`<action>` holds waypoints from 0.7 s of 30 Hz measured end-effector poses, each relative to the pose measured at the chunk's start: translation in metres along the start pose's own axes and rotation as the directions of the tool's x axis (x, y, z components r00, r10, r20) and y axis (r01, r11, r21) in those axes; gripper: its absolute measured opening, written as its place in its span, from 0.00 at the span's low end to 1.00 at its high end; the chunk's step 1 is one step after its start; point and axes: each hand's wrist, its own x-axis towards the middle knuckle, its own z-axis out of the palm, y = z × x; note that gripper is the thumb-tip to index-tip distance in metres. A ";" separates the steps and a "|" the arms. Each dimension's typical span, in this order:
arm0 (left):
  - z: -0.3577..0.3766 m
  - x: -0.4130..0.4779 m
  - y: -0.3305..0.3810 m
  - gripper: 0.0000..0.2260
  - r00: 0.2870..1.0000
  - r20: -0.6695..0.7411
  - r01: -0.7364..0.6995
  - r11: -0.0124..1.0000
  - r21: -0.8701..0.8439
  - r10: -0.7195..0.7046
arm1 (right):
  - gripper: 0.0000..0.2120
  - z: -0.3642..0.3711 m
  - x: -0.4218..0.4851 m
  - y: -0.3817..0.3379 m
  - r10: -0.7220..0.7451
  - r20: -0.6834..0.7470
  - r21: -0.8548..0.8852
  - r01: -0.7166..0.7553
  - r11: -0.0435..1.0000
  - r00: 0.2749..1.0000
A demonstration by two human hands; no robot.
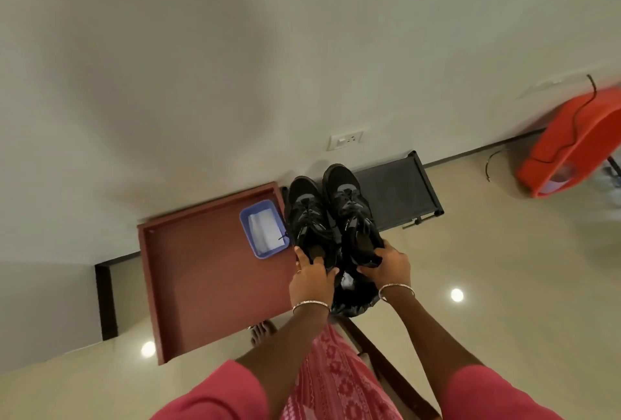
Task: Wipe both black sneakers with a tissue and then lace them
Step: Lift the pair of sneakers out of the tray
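Two grips: L hand [312, 277] curled round heel of L sneaker [307, 218], R hand [386, 266] round heel of R sneaker [349, 208]; pair side by side, toes fwd. Tissue [265, 231] in blue tray [247, 228] on red table [208, 278], just beside L sneaker.

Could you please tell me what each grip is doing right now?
Left grip: holding the left sneaker by its heel.
Right grip: holding the right sneaker by its heel.
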 end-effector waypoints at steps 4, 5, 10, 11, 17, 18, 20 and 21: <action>0.015 0.036 0.032 0.21 0.999 0.042 0.025 1.000 0.004 -0.025 | 0.20 0.000 0.043 0.027 0.012 0.020 0.016 -0.012 1.000 1.000; 0.022 0.048 0.038 0.20 0.998 0.049 0.037 0.999 0.002 -0.037 | 0.20 0.002 0.057 0.035 0.022 0.033 0.015 -0.023 1.000 0.999; 0.054 0.097 0.048 0.20 0.997 0.055 0.048 0.999 0.023 -0.049 | 0.21 0.019 0.104 0.060 0.024 0.072 0.005 -0.024 1.000 0.997; 0.061 0.106 0.050 0.20 0.997 0.061 0.055 0.998 0.029 -0.057 | 0.20 0.025 0.112 0.066 0.026 0.076 0.009 -0.026 1.000 0.997; 0.107 0.149 0.054 0.19 0.988 0.076 0.129 0.991 0.029 -0.131 | 0.18 0.068 0.153 0.090 0.029 0.080 0.099 -0.037 0.994 0.996; 0.115 0.156 0.054 0.19 0.987 0.072 0.142 0.990 0.023 -0.143 | 0.19 0.074 0.158 0.093 0.025 0.084 0.102 -0.034 0.994 0.996; 0.128 0.169 0.054 0.18 0.985 0.052 0.163 0.987 0.009 -0.163 | 0.19 0.087 0.169 0.099 0.017 0.085 0.105 -0.026 0.994 0.996; 0.134 0.175 0.054 0.18 0.984 0.037 0.174 0.985 0.001 -0.174 | 0.20 0.093 0.174 0.102 0.015 0.081 0.114 -0.024 0.993 0.997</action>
